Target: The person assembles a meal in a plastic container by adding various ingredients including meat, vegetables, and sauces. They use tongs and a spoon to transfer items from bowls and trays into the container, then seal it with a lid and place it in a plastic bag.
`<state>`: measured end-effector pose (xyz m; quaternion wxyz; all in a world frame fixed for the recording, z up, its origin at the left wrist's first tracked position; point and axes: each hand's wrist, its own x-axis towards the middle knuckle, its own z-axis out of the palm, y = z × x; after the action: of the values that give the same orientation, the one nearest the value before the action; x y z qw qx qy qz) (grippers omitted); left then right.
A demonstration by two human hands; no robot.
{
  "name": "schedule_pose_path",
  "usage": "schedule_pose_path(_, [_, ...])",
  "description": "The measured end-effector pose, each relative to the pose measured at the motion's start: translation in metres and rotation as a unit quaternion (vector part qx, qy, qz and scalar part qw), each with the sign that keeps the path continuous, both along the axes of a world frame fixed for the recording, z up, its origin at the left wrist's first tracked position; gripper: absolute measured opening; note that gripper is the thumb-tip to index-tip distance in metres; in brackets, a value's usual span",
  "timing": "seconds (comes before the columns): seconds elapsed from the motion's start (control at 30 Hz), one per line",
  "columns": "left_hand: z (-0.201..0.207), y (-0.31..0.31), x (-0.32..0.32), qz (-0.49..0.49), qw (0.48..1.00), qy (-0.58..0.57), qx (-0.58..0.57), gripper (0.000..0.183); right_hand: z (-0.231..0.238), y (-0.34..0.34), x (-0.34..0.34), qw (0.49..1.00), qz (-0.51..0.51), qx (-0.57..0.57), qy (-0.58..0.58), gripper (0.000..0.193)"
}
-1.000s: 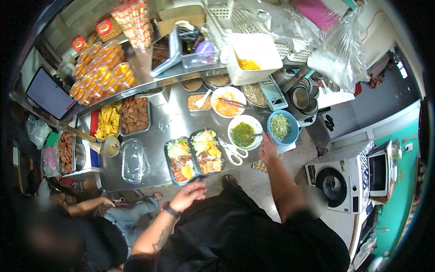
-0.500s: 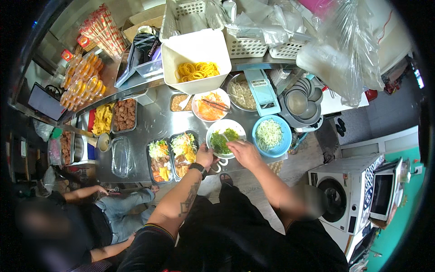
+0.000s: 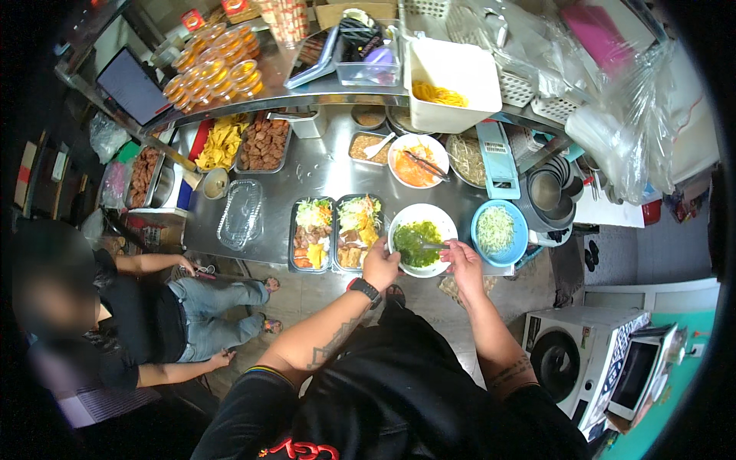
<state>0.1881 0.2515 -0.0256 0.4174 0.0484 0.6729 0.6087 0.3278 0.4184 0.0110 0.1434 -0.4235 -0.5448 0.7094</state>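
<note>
A white bowl [image 3: 438, 215] of chopped greens in liquid [image 3: 415, 239] stands near the counter's front edge. My left hand [image 3: 381, 262] grips its near left rim, thumb at the edge. My right hand [image 3: 463, 268] is closed round the handle of a spoon [image 3: 434, 246], whose head dips into the greens. Left of the bowl are two black takeout trays [image 3: 312, 268] filled with shredded vegetables, meat and yellow pieces. On the right sits a blue basin [image 3: 521, 248] of pale green shreds [image 3: 495, 229]. Behind the bowl, tongs [image 3: 424, 163] rest in a bowl of orange and white shreds [image 3: 410, 175].
A clear plastic container [image 3: 240, 215] lies on the steel counter [image 3: 307, 173]. Meat [image 3: 264, 143] and yellow pieces [image 3: 221, 142] fill pans at the back left. A shelf [image 3: 337, 99] with sauce cups [image 3: 222, 65] overhangs the rear. Another person [image 3: 138, 307] sits at the left.
My view has swung left, so the counter appears farther right. My right hand has turned and shifted toward the bowl's right side with the spoon. The greens look wetter and more spread out.
</note>
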Motion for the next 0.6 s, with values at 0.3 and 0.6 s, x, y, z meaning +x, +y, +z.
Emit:
schedule_pose_path(0.3, [0.056,-0.107,-0.028,0.126,0.991,-0.03,0.04,0.048,0.043,-0.05,-0.053,0.993,0.051,-0.038,0.104,0.029])
schedule_pose_path(0.6, [0.053,-0.19,-0.058,0.24,0.971,-0.005,0.014,0.043,0.051,-0.084,-0.103,0.983,0.047,-0.045,0.171,0.03])
